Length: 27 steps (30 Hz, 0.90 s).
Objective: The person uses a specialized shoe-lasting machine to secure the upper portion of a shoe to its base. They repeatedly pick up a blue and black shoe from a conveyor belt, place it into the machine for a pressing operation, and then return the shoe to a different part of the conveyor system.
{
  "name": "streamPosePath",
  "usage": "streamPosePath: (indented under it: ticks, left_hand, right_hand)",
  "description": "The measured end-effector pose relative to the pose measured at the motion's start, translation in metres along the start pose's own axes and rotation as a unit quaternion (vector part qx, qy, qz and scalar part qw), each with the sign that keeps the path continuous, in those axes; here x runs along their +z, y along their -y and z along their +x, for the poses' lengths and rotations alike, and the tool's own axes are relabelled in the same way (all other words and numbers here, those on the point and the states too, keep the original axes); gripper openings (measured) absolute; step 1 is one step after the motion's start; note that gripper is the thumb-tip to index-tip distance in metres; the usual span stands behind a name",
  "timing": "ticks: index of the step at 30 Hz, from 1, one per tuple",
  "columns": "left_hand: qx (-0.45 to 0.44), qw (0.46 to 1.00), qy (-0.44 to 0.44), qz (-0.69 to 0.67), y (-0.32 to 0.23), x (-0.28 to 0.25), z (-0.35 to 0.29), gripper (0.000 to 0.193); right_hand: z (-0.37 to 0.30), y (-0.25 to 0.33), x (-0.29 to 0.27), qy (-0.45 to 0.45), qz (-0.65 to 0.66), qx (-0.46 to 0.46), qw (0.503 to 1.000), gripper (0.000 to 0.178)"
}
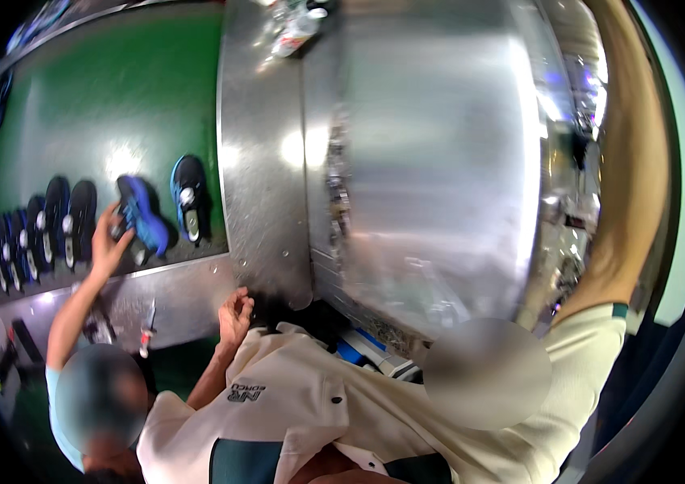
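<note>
My left hand [236, 315] is in front of my shirt, near the front corner of the metal ledge [266, 210]. Its fingers are loosely bent and slightly apart, and I make out nothing in them. My right forearm [633, 153] stretches far up along the right side. The right hand itself lies beyond the top edge. On the green conveyor belt [116, 89] to my left, a co-worker's hand [110, 238] touches a blue and black sports shoe [143, 216] that is tipped on its side. Another black and blue shoe [188, 194] stands upright beside it.
A row of several dark shoes [34, 234] lines the belt's near left. A crumpled clear plastic bag [298, 32] lies at the ledge's far end. A broad metal surface [439, 161] fills the middle. The co-worker in a light blue top [64, 423] is close on my left.
</note>
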<state>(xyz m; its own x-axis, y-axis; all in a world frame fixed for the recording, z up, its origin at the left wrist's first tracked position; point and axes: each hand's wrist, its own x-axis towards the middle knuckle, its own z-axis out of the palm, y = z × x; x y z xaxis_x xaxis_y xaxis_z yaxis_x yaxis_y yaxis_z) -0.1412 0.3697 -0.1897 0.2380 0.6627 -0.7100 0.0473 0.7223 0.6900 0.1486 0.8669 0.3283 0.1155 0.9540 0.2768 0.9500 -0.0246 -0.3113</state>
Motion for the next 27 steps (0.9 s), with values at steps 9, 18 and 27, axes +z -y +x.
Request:
streamPosePath:
  ticks: [9, 18, 27]
  left_hand:
    - [0.04, 0.979, 0.191, 0.058, -0.035, 0.001, -0.009, 0.04]
    - [0.008, 0.713, 0.701, 0.02, -0.196, 0.168, -0.119, 0.065]
    - [0.11, 0.698, 0.704, -0.076, -0.135, 0.359, -0.261, 0.061]
  right_hand:
    - [-0.126, -0.105, -0.112, -0.155, -0.137, 0.008, 0.978, 0.062]
    - [-0.48, -0.122, -0.208, -0.322, 0.107, 0.155, 0.928, 0.061]
    - [-0.783, -0.04, -0.112, -0.532, 0.227, 0.443, 0.685, 0.079]
